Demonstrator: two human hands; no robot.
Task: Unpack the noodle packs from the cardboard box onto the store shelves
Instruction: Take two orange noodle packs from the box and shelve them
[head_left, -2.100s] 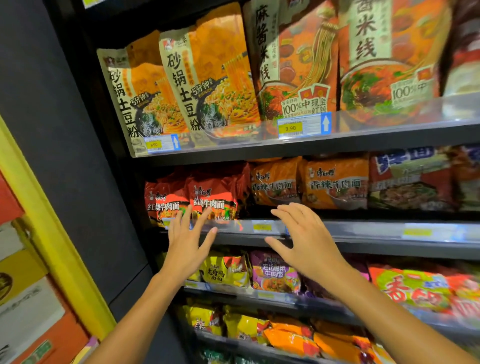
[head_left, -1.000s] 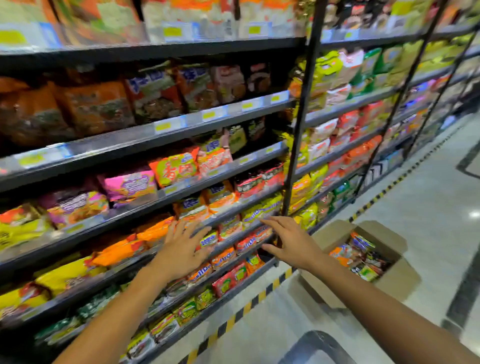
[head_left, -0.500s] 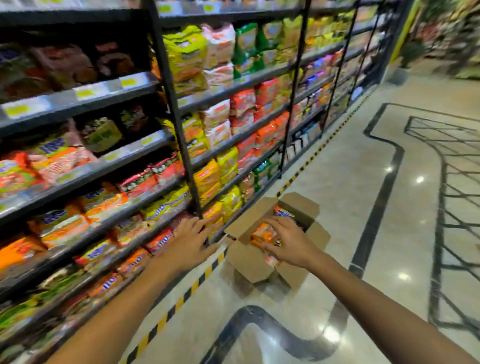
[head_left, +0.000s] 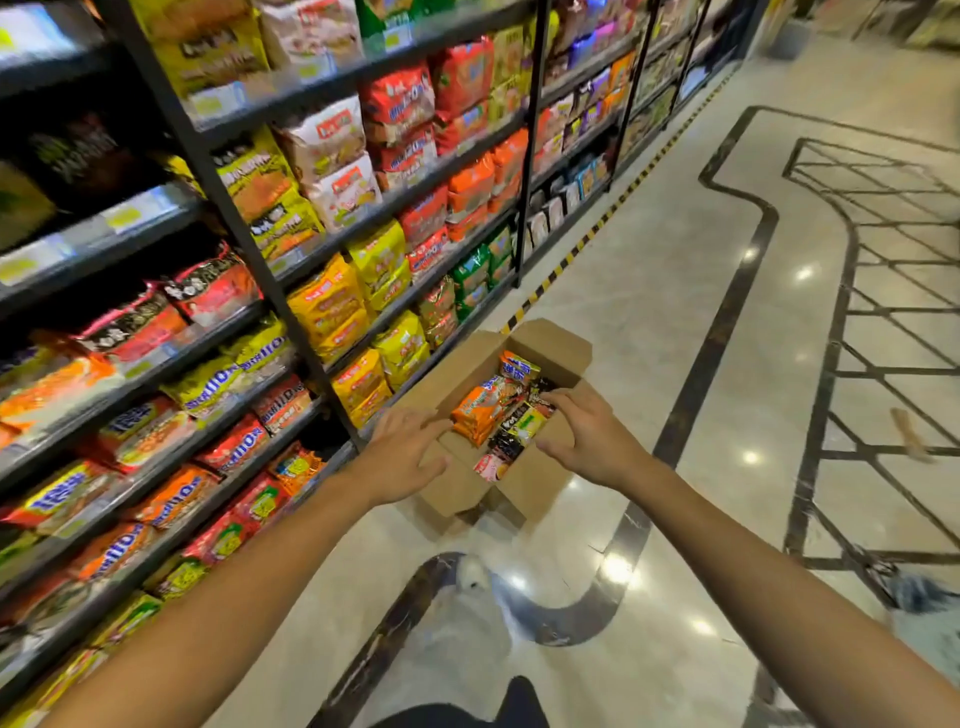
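An open cardboard box (head_left: 550, 345) stands on the floor beside the shelves, its flaps folded out. Inside lie several noodle packs: an orange one (head_left: 475, 413), a yellow one (head_left: 527, 423) and darker ones. My left hand (head_left: 402, 460) hovers over the box's left flap, fingers spread and empty. My right hand (head_left: 584, 434) is above the box's right side with fingers slightly bent, its fingertips close to the packs; it holds nothing.
Dark metal store shelves (head_left: 291, 322) packed with noodle packs run along the left. A yellow-black striped line (head_left: 571, 254) marks the floor at their foot. Polished marble floor (head_left: 727, 312) stretches to the right. My dark shoe (head_left: 514, 701) shows at the bottom.
My view swung from the shelves down and right to the box. Both hands dropped from the shelf edge and now hover over the open box.
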